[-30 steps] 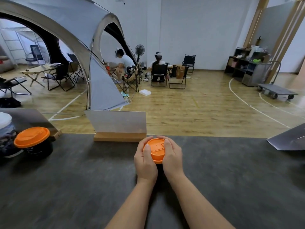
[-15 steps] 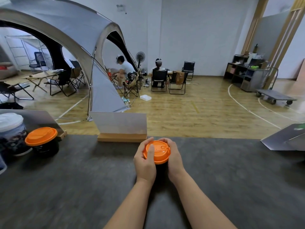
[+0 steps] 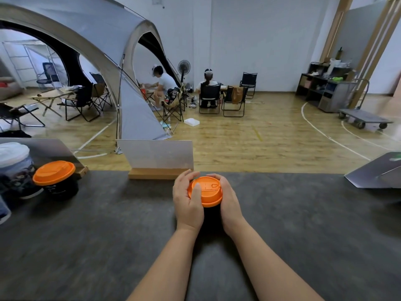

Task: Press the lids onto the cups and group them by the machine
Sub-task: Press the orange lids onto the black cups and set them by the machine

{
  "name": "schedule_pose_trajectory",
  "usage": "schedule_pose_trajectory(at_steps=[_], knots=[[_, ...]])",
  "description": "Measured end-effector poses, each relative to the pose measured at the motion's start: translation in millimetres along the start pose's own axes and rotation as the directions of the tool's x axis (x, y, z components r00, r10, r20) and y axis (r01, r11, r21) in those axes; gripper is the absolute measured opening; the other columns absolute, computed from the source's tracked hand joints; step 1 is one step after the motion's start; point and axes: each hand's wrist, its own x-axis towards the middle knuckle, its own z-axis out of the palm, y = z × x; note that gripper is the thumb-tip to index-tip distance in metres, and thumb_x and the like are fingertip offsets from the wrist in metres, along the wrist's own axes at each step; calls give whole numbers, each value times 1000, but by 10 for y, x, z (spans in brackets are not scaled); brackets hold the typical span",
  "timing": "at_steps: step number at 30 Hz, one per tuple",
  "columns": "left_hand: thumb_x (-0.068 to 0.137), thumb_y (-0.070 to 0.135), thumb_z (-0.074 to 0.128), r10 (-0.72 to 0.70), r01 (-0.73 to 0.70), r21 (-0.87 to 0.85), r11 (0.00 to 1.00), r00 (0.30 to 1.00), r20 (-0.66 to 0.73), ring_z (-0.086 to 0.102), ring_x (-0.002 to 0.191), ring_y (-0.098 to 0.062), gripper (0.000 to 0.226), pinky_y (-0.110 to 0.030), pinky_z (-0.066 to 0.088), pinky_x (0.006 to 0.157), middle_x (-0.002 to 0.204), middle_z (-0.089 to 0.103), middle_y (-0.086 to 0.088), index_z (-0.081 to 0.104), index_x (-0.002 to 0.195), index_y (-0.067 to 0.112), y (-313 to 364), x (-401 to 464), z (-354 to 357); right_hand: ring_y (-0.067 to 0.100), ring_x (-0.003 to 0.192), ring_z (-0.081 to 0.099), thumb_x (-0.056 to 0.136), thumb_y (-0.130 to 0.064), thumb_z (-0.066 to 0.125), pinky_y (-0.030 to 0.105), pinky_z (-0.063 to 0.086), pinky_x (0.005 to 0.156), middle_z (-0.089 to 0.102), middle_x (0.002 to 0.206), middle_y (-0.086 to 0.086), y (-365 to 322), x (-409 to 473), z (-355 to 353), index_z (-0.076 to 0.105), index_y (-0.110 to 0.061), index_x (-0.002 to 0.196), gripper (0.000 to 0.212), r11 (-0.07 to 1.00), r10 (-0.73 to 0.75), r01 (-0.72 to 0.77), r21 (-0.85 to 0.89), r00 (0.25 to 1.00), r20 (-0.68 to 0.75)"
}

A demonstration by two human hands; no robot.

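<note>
head view looked down at a dark grey counter (image 3: pixel 303 235) with two bare arms reaching out over it. both hands were wrapped around one black cup (image 3: pixel 211 213), and an orange lid (image 3: pixel 208 191) sat on top of it. the left hand (image 3: pixel 188 203) curled round the left side of the cup, with its thumb lying on the lid's edge and its fingers bent over the far rim. the right hand (image 3: pixel 230 199) hugged the right side, fingers curled round the back. so both hands had hold of the cup and lid, and neither was open.

the cup stood in the middle of the counter, near its far edge, just in front of a clear sign in a wooden base (image 3: pixel 159 158). another black cup with an orange lid (image 3: pixel 55 180) stood far off to the left, next to a bigger tub with a white lid (image 3: pixel 15 168). i could not tell if the machine was in view.

it looked like the lid was being pushed down. i could not tell if it had snapped on all the way round. if the thumb pushed on only one side, the lid might tip and pop up on the other side. if the hands squeezed too hard, the cup could bend and the lid might not grip. moving it too soon could knock the lid off
</note>
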Motion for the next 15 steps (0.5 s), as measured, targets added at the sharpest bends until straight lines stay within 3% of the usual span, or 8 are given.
schedule_pose_trajectory(at_steps=[4,10,15], knots=[[93,35,50,-57,60,34,998,995,-78,59,105,-1,18,-39,54,92,108,65,19,64,101,44,38,-74,-24,19,99,66,104,-27,35,26,54,77,68,108,5,84,-48,2,64,-21,108,30,999,-42,42,9,999,-7],[94,34,43,-55,56,24,998,998,-28,53,111,7,28,-35,53,94,118,57,24,54,118,42,70,-175,69,2,89,64,90,-40,35,18,52,72,64,111,6,124,-58,0,58,-14,115,42,991,-126,128,-31,991,38],[94,32,41,-55,58,59,997,997,-47,51,111,9,30,-36,54,92,118,54,26,54,121,38,33,-173,99,9,96,64,91,-45,33,21,54,75,62,114,4,162,-56,7,56,-19,116,43,991,-132,133,-31,990,48]])
